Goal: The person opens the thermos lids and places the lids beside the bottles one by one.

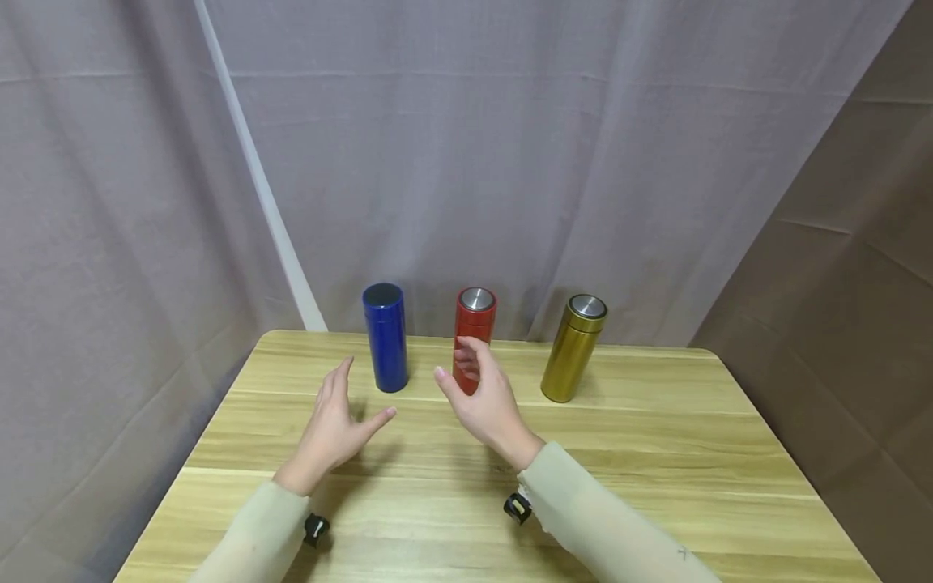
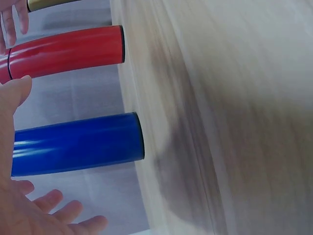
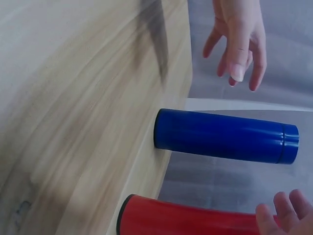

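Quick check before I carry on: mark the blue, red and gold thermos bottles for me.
Blue thermos bottle (image 1: 387,346), head view: middle of its body.
Red thermos bottle (image 2: 68,53), left wrist view: middle of its body.
Gold thermos bottle (image 1: 572,356), head view: body, below the lid.

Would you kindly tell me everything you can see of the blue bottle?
The blue bottle is a glossy cylinder, metallic in look, with a dark disc on top, a thin seam below its closed lid and a dark rim at its base. It stands upright near the far edge of the wooden table, left of the red bottle. The left hand is close by but apart from it.
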{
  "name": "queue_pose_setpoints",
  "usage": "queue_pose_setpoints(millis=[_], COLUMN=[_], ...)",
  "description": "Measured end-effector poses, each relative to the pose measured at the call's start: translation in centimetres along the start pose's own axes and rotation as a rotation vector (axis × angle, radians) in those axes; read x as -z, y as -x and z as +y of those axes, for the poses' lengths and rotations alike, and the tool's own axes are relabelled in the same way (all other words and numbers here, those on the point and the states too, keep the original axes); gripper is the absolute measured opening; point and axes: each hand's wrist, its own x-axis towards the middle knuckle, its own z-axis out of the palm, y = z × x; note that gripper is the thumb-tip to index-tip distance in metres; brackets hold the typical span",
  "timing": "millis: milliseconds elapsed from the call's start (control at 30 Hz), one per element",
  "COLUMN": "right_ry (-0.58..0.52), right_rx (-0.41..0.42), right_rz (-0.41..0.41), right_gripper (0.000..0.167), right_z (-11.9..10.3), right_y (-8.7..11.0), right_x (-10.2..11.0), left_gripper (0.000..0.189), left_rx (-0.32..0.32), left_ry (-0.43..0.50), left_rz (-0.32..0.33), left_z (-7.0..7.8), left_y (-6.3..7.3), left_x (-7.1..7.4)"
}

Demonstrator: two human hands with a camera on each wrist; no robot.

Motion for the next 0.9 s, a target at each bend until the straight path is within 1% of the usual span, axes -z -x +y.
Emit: queue_pose_setpoints(millis=[200,300,533,733,900], right_ry=[0.001,-0.018,-0.054,-0.019,0.014], right_rx=[0.028,0.029,0.031,-0.014,-0.082], right_rz=[-0.071,-0.102,-0.083,-0.129,-0.161], right_gripper=[0.064,0.067,0.068,0.076,0.084], right_z=[-0.2,-0.4,-1.2,-2.2,-2.6], right_y=[-1.3,-2.2,-4.5,-6.0,-6.9], right_x=[-1.2,-1.9,-3.6,-4.8,-5.2], left_gripper=[0.108,0.107,0.103,0.104,0.107], left_rx=[-0.013,0.005,0.026,0.039,0.047], left_ry=[0.039,0.060,0.119,0.181,0.228], left_rz=[0.008,0.008,0.000,-0.006,-0.027], left_z=[-0.3,-0.3,0.2,0.6,0.7], left_y=[-0.8,-1.2,-2.9,-4.0,-4.8], left_x=[0.0,0.0,-0.2,-0.5,-0.6])
